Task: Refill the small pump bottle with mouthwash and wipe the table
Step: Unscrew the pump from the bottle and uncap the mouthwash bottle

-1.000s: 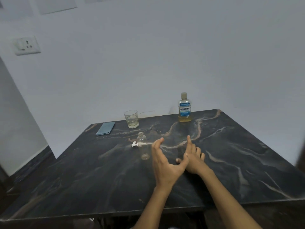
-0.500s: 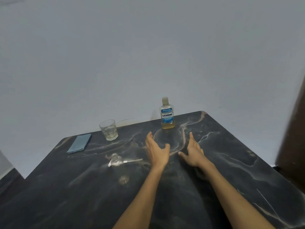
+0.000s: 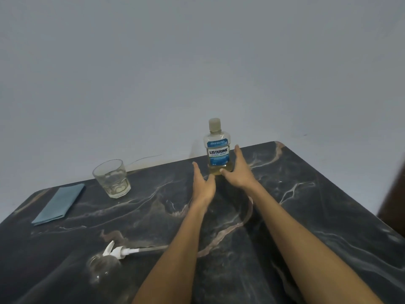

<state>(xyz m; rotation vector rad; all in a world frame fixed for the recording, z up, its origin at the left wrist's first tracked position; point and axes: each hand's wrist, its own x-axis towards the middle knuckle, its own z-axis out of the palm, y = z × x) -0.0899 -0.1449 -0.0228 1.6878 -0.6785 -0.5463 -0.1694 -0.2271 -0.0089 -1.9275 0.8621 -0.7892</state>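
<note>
A Listerine mouthwash bottle stands capped at the table's far edge, with a little yellow liquid at its bottom. My right hand touches its right side and base, fingers spread, not closed round it. My left hand is open just left of the bottle, apart from it. The small clear pump bottle stands at the near left without its top. Its white pump head with tube lies on the table beside it.
A clear glass tumbler stands at the far left. A folded blue cloth lies left of it. The dark marble table ends at a white wall. Something dark brown stands at the right edge.
Both hands have reached forward across the table to the mouthwash bottle. The camera has moved closer and turned, so the pump bottle now sits at the lower left.
</note>
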